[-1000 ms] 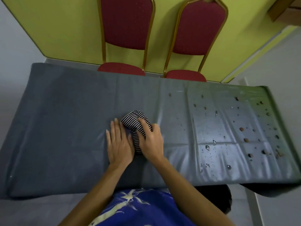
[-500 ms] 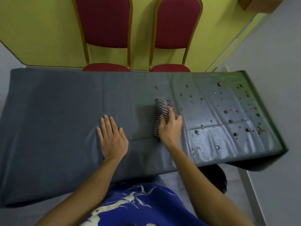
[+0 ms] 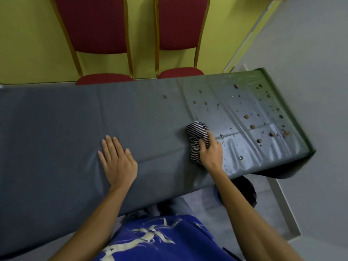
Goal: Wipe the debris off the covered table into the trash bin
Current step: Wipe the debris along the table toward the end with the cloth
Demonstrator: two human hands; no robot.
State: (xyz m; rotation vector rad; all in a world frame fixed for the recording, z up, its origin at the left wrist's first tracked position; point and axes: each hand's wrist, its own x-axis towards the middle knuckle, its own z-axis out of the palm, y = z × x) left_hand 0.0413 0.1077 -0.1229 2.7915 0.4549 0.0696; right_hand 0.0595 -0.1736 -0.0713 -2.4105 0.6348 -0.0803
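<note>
A grey plastic cover lies over the long table [image 3: 56,129]. My right hand [image 3: 211,152] grips a bunched black-and-white striped cloth [image 3: 196,137] and holds it against the cover, right of the middle. Small brown crumbs and water drops, the debris [image 3: 252,126], are scattered over the right end, just beyond the cloth. My left hand [image 3: 116,161] rests flat on the cover with fingers straight, well to the left of the cloth. A dark trash bin [image 3: 248,191] shows partly below the table's near right edge, mostly hidden by the cover and my right arm.
Two red chairs [image 3: 98,25] [image 3: 180,23] with gold frames stand behind the table against a yellow wall. The cover's right end [image 3: 293,129] hangs over the table end. Grey floor lies to the right.
My right hand has slid the cloth to the right, away from my left hand, up to the edge of the debris. My left hand has stayed flat on the cover.
</note>
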